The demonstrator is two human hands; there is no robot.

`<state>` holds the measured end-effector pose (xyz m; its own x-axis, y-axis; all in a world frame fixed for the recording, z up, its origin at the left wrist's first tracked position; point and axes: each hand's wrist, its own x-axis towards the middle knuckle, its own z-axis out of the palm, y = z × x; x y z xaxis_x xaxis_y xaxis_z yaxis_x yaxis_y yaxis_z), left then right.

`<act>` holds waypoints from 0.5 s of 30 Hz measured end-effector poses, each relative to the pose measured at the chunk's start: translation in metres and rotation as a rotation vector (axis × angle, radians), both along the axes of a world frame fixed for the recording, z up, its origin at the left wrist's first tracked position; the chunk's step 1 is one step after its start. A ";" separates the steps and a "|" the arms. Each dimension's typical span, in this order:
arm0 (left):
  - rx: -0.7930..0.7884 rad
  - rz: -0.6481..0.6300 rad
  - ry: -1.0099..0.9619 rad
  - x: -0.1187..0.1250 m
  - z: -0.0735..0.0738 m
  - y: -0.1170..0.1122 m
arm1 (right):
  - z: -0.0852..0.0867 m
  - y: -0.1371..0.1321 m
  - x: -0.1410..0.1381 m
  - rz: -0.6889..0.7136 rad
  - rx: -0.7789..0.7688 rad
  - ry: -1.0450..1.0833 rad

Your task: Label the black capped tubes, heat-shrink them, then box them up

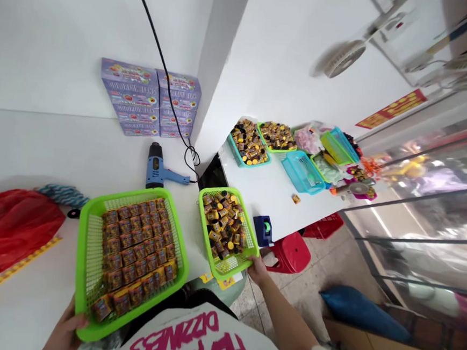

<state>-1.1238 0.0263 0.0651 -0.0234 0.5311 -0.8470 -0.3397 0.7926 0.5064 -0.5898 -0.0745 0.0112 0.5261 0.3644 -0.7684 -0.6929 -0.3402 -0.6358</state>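
Observation:
My left hand (68, 328) grips the near left corner of a large green basket (83, 249). Rows of small orange-brown packs (139, 248) fill most of that basket, with a strip of mesh bare on the left. My right hand (256, 269) is closed on the near right corner of a smaller green basket (222, 272). Loose small containers (224, 223) with yellow and black ends lie jumbled in it. The fingertips under both rims are partly hidden.
A blue heat gun (157, 170) lies behind the large basket, its black cord running up. Purple boxes (132, 99) stand against the wall. At left is a red plastic bag (10, 233). A tape dispenser (263, 231), teal basket (304, 172) and red stool (294, 252) are at right.

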 end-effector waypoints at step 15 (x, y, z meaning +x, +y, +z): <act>0.022 0.028 0.118 0.030 0.010 -0.015 | 0.010 -0.007 0.004 -0.118 0.026 -0.114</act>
